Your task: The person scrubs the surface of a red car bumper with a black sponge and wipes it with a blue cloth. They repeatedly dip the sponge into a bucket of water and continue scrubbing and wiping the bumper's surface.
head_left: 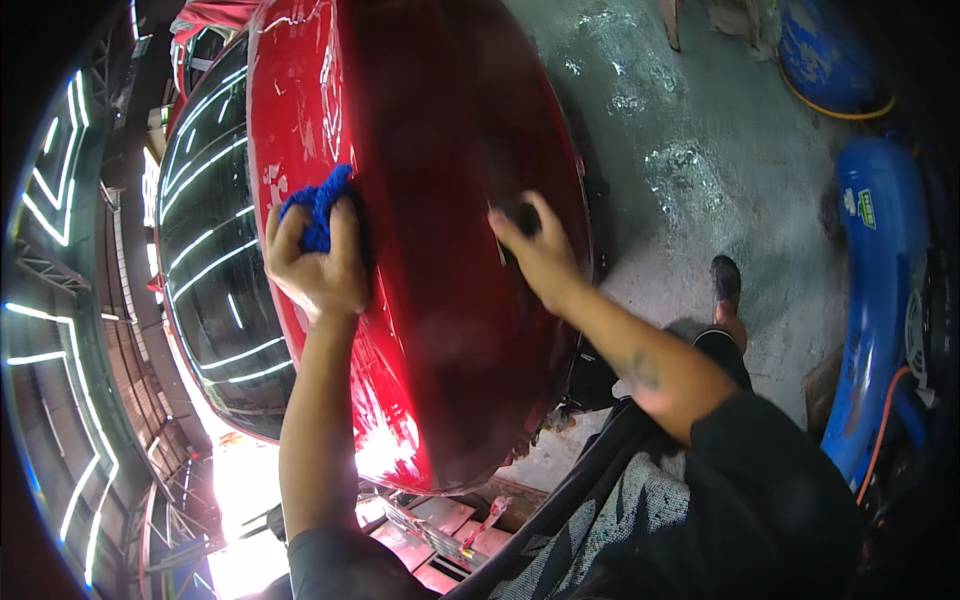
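Observation:
A glossy red car body (440, 330) fills the middle, with pale smears along its upper left panel. My left hand (325, 265) grips a crumpled blue cloth (318, 212) and presses it on the panel beside the dark window glass (215, 240). Farther right, on the shaded side of the body, is my right hand (538, 250), its fingers curled. Something small and dark with a thin yellowish edge shows at those fingers, too blurred to name.
Blue tanks, one standing long (885, 240) and one rounder (830, 60), line the right side. An orange hose (880, 430) runs by them. My shoe (726, 283) is on the grey floor (690, 200). Pinkish panels (440, 515) lie beyond the car's near end.

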